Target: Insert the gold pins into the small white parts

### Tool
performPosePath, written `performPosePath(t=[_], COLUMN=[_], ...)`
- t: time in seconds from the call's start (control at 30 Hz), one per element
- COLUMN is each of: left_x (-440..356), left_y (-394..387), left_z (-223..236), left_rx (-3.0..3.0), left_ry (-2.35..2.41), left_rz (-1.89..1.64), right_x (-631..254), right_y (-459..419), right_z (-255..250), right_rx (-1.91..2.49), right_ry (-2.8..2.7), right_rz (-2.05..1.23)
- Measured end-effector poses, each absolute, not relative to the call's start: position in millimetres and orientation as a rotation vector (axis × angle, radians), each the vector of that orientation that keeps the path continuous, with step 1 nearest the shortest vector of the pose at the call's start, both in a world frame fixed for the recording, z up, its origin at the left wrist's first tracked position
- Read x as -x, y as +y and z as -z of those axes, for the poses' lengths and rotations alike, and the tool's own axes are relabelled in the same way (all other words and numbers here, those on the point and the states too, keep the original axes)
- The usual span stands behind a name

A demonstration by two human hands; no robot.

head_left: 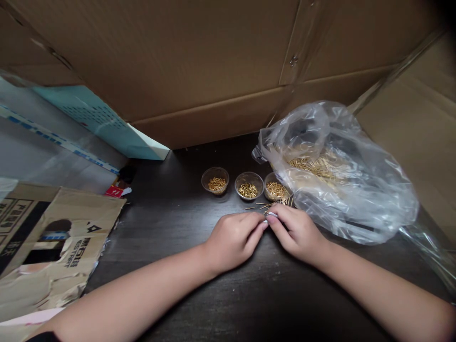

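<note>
My left hand (231,240) and my right hand (298,233) meet above the dark table, each closed in a pinch with thumb and forefinger. Their fingertips nearly touch, and small white bits show there. What lies between the fingers is too small to make out. Just beyond the fingertips, several thin gold-coloured metal pins (262,205) are scattered on the table. Behind these stand a left clear cup (203,180), a middle clear cup (237,179) and a right clear cup (266,179), holding short gold-coloured metal pieces.
A large clear plastic bag (377,190) with many long gold-coloured pins inside lies at the right, against the right cup. Cardboard walls (199,61) close off the back and right. At the left lie a torn cardboard piece (85,209) and a light blue box (96,111).
</note>
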State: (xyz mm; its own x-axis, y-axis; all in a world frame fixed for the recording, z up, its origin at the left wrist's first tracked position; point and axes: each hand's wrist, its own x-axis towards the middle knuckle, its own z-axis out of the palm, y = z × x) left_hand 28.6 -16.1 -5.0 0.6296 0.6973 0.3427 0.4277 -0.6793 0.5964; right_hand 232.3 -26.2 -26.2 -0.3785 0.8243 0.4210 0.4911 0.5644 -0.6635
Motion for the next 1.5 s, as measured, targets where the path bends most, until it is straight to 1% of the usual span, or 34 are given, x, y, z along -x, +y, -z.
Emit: performPosePath(t=[0.17, 0.43, 0.53, 0.8, 1.5], left_x=[-28.8, -31.5, -31.6, -32.1, -30.0], left_y=[-15.9, -13.0, -11.8, -7.5, -5.2], left_z=[4.9, 4.0, 3.5, -4.2, -0.4], left_rx=[-2.418, -2.329, -2.291, -2.052, -2.098], left_ry=[0.885, 0.911, 0.889, 0.942, 0.874], left_rz=[-0.783, -0.747, -0.746, -0.925, -0.895], right_x=[-232.3, -233.2, -233.5, -235.0, -233.8], right_y=[-27.2, -27.0, -27.4, -26.1, -25.7], right_z=[26.1, 23.9, 23.1, 19.0, 19.7], right_rx=[1.056, 1.009, 1.012, 1.009, 0.952], right_ry=[-2.079, -2.046, -2.040, -1.972, -2.110], right_rz=[-0.535, -0.595, -0.664, -0.843, -0.744])
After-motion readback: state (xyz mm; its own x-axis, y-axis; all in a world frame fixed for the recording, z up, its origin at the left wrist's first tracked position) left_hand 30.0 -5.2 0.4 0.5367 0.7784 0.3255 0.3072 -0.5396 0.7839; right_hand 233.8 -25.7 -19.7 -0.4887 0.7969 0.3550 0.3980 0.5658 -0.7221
